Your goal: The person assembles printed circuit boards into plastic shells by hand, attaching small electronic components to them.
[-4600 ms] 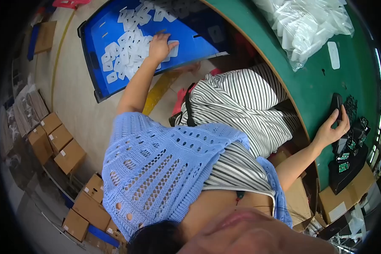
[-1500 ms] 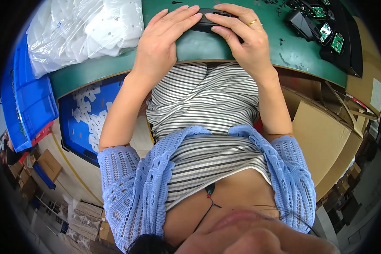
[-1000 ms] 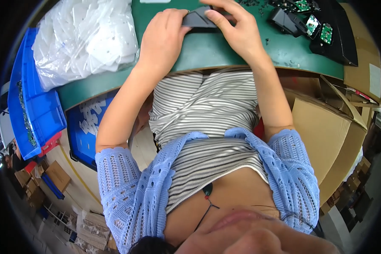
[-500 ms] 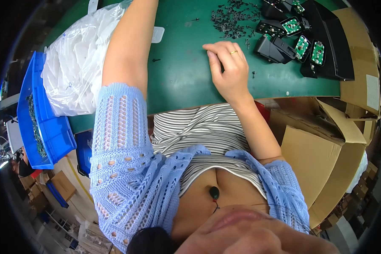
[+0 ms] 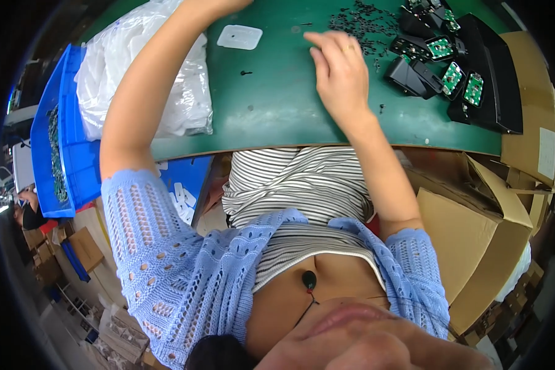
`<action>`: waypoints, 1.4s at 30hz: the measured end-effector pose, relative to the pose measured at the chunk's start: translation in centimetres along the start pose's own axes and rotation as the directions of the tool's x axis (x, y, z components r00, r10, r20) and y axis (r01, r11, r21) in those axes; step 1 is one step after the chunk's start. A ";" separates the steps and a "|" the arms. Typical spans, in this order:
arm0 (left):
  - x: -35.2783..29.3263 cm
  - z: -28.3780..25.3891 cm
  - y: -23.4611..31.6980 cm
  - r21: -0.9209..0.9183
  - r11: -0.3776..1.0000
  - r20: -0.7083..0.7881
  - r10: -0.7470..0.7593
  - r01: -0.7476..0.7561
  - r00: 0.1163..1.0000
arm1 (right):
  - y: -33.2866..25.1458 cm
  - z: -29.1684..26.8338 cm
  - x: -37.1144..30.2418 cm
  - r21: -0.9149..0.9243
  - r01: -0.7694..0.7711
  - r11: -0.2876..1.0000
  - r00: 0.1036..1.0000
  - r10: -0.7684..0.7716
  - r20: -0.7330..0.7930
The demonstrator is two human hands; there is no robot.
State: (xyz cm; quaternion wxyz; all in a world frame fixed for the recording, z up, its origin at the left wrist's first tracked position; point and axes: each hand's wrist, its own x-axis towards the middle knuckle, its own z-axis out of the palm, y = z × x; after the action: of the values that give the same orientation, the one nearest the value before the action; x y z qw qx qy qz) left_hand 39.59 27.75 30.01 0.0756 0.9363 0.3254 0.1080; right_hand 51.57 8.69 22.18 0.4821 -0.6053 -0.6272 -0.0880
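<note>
My left hand is cut off by the upper edge, and its fingers are out of sight. Below it lies a flat white rounded plastic plate. My right hand hovers over or rests on the green tabletop. Its index finger reaches out to the left, with the thumb apart from it and nothing visible between them. Just beyond its fingers spreads a pile of small black parts. To its right are several black housings and green circuit boards.
A clear bag of white parts covers the table's left side, beside a blue bin. At the right stand a black tray and an open cardboard box. Single small black pieces lie scattered. Another person is at far left.
My left arm has swung left and its hand has come into view at the top, uncovering the white plate. My right hand's fingers have loosened. The whole view has shifted slightly.
</note>
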 end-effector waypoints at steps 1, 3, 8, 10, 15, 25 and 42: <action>-1.8 -0.7 0.4 -0.009 0.997 0.058 0.083 -0.082 0.995 | 0.6 0.3 0.9 -0.106 0.084 0.991 0.996 -0.085 -0.005; -6.3 -0.8 -0.6 0.238 0.951 0.015 0.199 -0.197 0.980 | 0.0 1.4 2.5 -0.140 0.088 0.986 0.995 -0.082 0.052; -8.3 2.3 -1.6 0.327 0.944 0.103 0.014 -0.047 0.995 | 2.5 2.5 3.9 -0.175 0.018 0.984 0.949 0.038 0.314; -8.3 2.6 -1.3 0.263 0.964 0.087 0.011 -0.034 0.996 | 3.3 2.8 4.2 -0.212 0.058 0.976 0.907 0.037 0.420; -8.4 2.0 -0.6 0.156 0.985 0.137 -0.097 0.075 0.986 | 3.3 3.6 4.5 -0.353 0.126 0.927 0.946 -0.005 0.325; -7.8 0.2 4.0 -0.698 0.679 -0.051 -0.367 0.229 0.929 | 0.3 -0.2 8.3 0.561 -0.616 0.553 0.787 0.454 0.417; -6.9 3.7 7.4 -0.940 0.340 -0.187 -0.448 -0.027 0.874 | 1.6 -0.8 6.1 0.656 -0.626 0.421 0.769 0.473 0.430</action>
State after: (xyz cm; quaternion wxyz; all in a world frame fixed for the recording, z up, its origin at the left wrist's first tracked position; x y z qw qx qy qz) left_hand 39.66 17.45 26.95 0.5282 0.6316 0.3376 0.4561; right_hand 54.52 12.58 26.17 0.6351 -0.5152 -0.4081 0.4059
